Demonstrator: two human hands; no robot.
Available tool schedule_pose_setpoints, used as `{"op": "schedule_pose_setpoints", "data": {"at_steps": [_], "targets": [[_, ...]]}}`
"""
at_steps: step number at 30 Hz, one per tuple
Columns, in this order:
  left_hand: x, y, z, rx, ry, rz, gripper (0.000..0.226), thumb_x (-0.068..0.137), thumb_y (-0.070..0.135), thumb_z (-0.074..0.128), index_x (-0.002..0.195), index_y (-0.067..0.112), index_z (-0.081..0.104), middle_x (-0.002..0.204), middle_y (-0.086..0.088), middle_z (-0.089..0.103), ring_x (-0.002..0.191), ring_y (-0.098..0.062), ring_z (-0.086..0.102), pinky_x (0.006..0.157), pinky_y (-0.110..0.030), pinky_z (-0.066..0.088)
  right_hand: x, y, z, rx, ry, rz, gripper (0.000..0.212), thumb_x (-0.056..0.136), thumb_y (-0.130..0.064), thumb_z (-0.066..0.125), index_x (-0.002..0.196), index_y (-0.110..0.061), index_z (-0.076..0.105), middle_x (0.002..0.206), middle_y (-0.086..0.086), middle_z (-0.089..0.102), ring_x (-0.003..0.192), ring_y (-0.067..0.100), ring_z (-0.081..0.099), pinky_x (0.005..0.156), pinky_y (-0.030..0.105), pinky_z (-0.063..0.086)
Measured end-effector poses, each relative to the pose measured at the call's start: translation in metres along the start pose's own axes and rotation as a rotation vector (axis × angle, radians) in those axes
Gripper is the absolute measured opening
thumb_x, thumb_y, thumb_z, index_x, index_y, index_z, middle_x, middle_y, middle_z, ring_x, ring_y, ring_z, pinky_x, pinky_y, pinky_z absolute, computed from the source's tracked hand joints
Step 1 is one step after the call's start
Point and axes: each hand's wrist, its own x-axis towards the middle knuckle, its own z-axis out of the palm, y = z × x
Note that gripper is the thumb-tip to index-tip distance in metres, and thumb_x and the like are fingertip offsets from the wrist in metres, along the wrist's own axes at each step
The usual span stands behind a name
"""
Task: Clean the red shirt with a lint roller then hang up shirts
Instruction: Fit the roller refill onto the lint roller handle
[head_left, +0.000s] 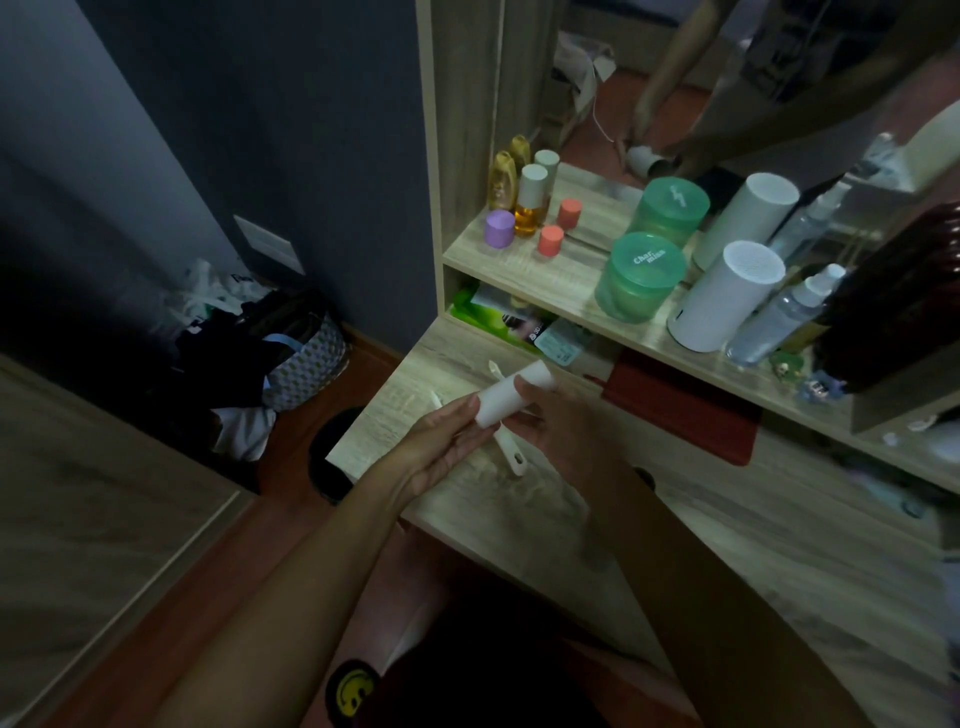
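Over the near table (519, 512), two hands hold a white lint roller (511, 397): the left hand (441, 441) supports the roll's near end on nearly straight fingers, while the right hand (558, 431) curls around its side, probably to steady or prepare it. The handle (511, 457) hangs below. No red shirt can be identified. On the shelf (571, 291) beyond stand capped bottles (532, 200), a closed green tub (636, 278), contents hidden, and a white cylinder (724, 296). Far left, a floor bag (306, 358) brims with dark clothes.
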Motion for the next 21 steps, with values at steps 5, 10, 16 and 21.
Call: {"op": "schedule_pose_setpoints", "data": {"at_steps": [5,10,16,21], "targets": [[-0.0013,0.0031,-0.0016,0.016,0.002,-0.005,0.034,0.094,0.012,0.056,0.125,0.000,0.057,0.116,-0.022,0.066,0.099,-0.025,0.069,0.088,-0.030,0.056,-0.0019,0.0013,0.0015,0.051,-0.011,0.010,0.040,0.092,-0.007,0.059,0.128,0.006,0.048,0.124,0.025,0.058,0.108,0.031,0.062,0.085,0.035,0.057],[-0.0018,0.0069,-0.0067,0.019,-0.015,-0.009,0.033,0.096,0.011,0.054,0.127,0.000,0.057,0.115,-0.021,0.066,0.096,-0.023,0.071,0.087,-0.029,0.057,-0.0006,0.0014,0.0032,0.089,-0.002,0.027,0.039,0.092,-0.005,0.058,0.128,0.008,0.049,0.125,0.026,0.057,0.105,0.031,0.062,0.083,0.034,0.058],[-0.0028,0.0074,-0.0069,0.026,-0.010,-0.006,0.030,0.097,0.011,0.051,0.125,0.001,0.058,0.113,-0.020,0.067,0.091,-0.022,0.073,0.084,-0.028,0.059,0.0020,0.0053,0.0025,0.102,0.021,0.047,0.046,0.092,-0.006,0.059,0.132,0.009,0.045,0.131,0.030,0.053,0.118,0.037,0.057,0.086,0.035,0.057],[0.0006,0.0032,-0.0074,0.074,0.029,0.019,0.031,0.098,0.011,0.051,0.125,-0.002,0.057,0.113,-0.022,0.067,0.096,-0.025,0.071,0.088,-0.031,0.057,0.0017,0.0086,0.0011,0.137,0.051,0.035,0.048,0.090,-0.006,0.062,0.133,0.007,0.044,0.134,0.029,0.050,0.121,0.037,0.055,0.081,0.034,0.059]]}}
